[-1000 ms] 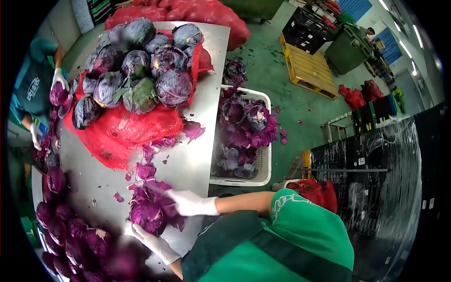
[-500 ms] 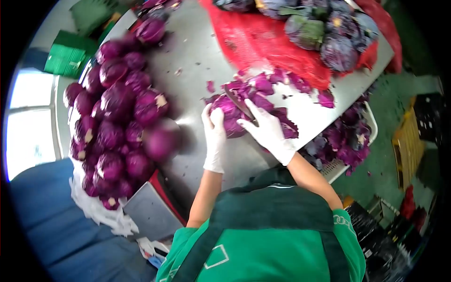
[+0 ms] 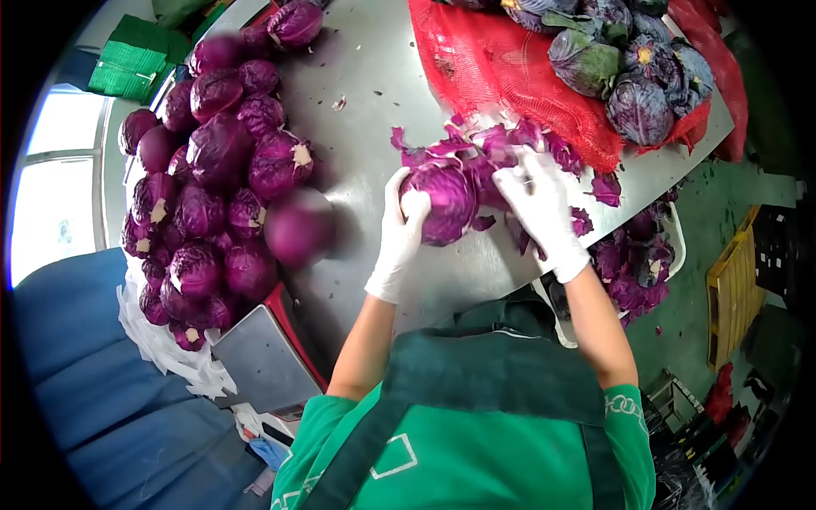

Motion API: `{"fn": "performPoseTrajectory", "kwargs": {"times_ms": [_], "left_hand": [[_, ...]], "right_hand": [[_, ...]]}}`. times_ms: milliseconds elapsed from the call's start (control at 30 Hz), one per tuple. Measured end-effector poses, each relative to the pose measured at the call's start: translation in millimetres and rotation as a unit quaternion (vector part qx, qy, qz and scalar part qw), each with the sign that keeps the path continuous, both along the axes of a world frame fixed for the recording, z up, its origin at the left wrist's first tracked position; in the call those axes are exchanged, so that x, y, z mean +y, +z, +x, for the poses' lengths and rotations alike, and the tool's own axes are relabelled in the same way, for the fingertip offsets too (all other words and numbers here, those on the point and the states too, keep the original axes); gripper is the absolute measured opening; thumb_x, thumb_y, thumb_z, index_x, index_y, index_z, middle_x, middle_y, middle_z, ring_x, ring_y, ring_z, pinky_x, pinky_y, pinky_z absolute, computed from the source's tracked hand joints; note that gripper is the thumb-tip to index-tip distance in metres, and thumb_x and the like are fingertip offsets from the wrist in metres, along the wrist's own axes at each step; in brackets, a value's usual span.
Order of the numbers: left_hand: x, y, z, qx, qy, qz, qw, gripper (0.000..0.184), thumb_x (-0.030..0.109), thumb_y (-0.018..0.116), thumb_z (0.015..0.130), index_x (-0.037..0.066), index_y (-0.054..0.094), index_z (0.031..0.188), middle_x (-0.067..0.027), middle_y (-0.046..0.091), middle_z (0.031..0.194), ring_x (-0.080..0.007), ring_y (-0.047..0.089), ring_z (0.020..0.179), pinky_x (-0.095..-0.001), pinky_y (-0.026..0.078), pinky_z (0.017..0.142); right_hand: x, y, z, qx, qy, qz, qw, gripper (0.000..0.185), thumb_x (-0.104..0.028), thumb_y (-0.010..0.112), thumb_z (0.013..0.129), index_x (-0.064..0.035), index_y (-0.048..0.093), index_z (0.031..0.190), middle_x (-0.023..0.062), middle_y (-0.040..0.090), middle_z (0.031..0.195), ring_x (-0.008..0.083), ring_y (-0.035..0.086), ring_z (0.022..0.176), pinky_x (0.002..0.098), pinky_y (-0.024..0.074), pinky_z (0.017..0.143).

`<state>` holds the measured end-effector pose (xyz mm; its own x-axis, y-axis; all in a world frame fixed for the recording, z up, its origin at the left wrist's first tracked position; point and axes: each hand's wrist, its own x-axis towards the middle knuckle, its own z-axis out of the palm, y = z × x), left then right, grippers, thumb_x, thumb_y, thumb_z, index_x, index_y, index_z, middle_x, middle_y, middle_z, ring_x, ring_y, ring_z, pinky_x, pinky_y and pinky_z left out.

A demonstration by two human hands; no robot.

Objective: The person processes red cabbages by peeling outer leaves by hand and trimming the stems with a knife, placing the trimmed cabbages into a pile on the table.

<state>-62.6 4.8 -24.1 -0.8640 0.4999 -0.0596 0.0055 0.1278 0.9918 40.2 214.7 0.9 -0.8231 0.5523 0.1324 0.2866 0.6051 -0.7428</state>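
My left hand (image 3: 401,229), in a white glove, grips the near left side of a red cabbage (image 3: 442,204) on the metal table, thumb bent against it. Just right of that cabbage is my gloved right hand (image 3: 537,200), apart from it and over loose purple leaves (image 3: 489,174). Its fingers are curled and smeared by motion; what they hold does not show. No knife can be made out in this view. More torn leaves (image 3: 605,189) lie to the right, near the table edge.
Many red cabbages (image 3: 217,149) are heaped along the left side of the metal table (image 3: 357,127). At the far right, untrimmed cabbages (image 3: 642,106) rest on a red mesh sack (image 3: 484,64). A white crate (image 3: 677,242) of leaves stands below the right edge.
My right hand has moved right, off the cabbage, and the knife it held against it no longer shows. The left hand stays on the cabbage. The camera view has shifted slightly.
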Motion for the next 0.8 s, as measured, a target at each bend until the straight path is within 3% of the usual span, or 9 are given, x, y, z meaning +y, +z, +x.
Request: {"fn": "performPoseTrajectory", "kwargs": {"times_ms": [33,167,233,267,300,367,433,700,800], "left_hand": [[2,1,-1,0.001,-0.001,0.003,1.000,0.056,0.018,0.065,0.093,0.004,0.040,0.141,-0.0132,0.050,0.132,-0.0227,0.046,0.126,-0.0365,0.035,0.109],[-10,7,11,0.102,-0.023,-0.092,0.990,0.064,0.019,0.074,0.085,0.000,0.042,0.138,-0.0176,0.048,0.135,-0.0290,0.044,0.130,-0.0404,0.037,0.109],[-13,6,23,0.065,0.037,-0.170,0.983,0.066,0.023,0.076,0.083,-0.001,0.044,0.136,-0.0203,0.046,0.134,-0.0326,0.046,0.128,-0.0418,0.037,0.108],[-10,2,32,0.067,0.071,-0.143,0.985,0.069,0.026,0.078,0.082,-0.001,0.046,0.136,-0.0213,0.046,0.132,-0.0356,0.047,0.125,-0.0437,0.037,0.108],[-6,5,42,0.087,0.076,-0.147,0.982,0.080,0.030,0.081,0.078,0.000,0.041,0.140,-0.0212,0.042,0.137,-0.0353,0.044,0.128,-0.0446,0.036,0.109],[2,5,47,0.135,0.062,-0.143,0.979,0.093,0.034,0.085,0.072,0.001,0.037,0.144,-0.0216,0.035,0.143,-0.0362,0.038,0.134,-0.0455,0.034,0.111],[5,18,35,0.092,0.008,-0.162,0.982,0.100,0.036,0.087,0.068,0.002,0.034,0.147,-0.0218,0.032,0.146,-0.0372,0.034,0.137,-0.0450,0.032,0.114],[4,21,1,0.072,-0.092,-0.158,0.980,0.093,0.033,0.086,0.069,0.005,0.039,0.145,-0.0182,0.037,0.143,-0.0328,0.040,0.135,-0.0427,0.037,0.111],[3,24,0,0.073,-0.099,-0.156,0.980,0.091,0.032,0.086,0.069,0.006,0.041,0.143,-0.0175,0.038,0.142,-0.0324,0.040,0.134,-0.0421,0.037,0.111]], "right_hand": [[-14,27,-5,-0.067,0.046,-0.015,0.997,0.051,-0.041,0.068,0.087,-0.0139,0.059,0.129,0.0136,0.063,0.111,0.0309,0.065,0.088,0.0403,0.0511,0.083],[-21,6,-16,-0.024,0.190,0.009,0.981,0.057,-0.041,0.070,0.085,-0.0089,0.058,0.130,0.0124,0.060,0.113,0.0283,0.063,0.101,0.0393,0.0495,0.090],[-19,19,-17,-0.118,0.179,-0.128,0.968,0.062,-0.038,0.074,0.082,-0.0060,0.057,0.132,0.0141,0.060,0.117,0.0289,0.058,0.109,0.0415,0.0483,0.091],[-21,8,-12,-0.044,0.178,0.006,0.983,0.057,-0.033,0.075,0.082,-0.0014,0.059,0.126,0.0137,0.063,0.112,0.0273,0.061,0.100,0.0382,0.0493,0.086],[-22,10,-11,-0.048,0.182,0.005,0.982,0.057,-0.033,0.075,0.082,-0.0014,0.059,0.126,0.0137,0.063,0.112,0.0273,0.061,0.100,0.0382,0.0493,0.086],[-21,18,-10,-0.095,0.192,-0.175,0.961,0.050,-0.029,0.076,0.083,-0.0005,0.060,0.121,0.0131,0.065,0.108,0.0254,0.063,0.091,0.0361,0.0496,0.082],[-17,14,-8,-0.089,0.200,-0.135,0.966,0.046,-0.036,0.073,0.084,-0.0030,0.062,0.115,0.0142,0.065,0.101,0.0295,0.064,0.087,0.0381,0.0512,0.077],[-12,-26,3,0.017,0.141,0.049,0.989,0.012,-0.018,0.055,0.094,-0.0061,0.055,0.094,0.0166,0.064,0.087,0.0335,0.067,0.079,0.0432,0.0546,0.064],[13,-54,2,-0.089,0.086,0.134,0.983,0.013,-0.016,0.059,0.093,-0.0041,0.062,0.098,0.0183,0.066,0.093,0.0368,0.065,0.088,0.0445,0.0534,0.077]]}}
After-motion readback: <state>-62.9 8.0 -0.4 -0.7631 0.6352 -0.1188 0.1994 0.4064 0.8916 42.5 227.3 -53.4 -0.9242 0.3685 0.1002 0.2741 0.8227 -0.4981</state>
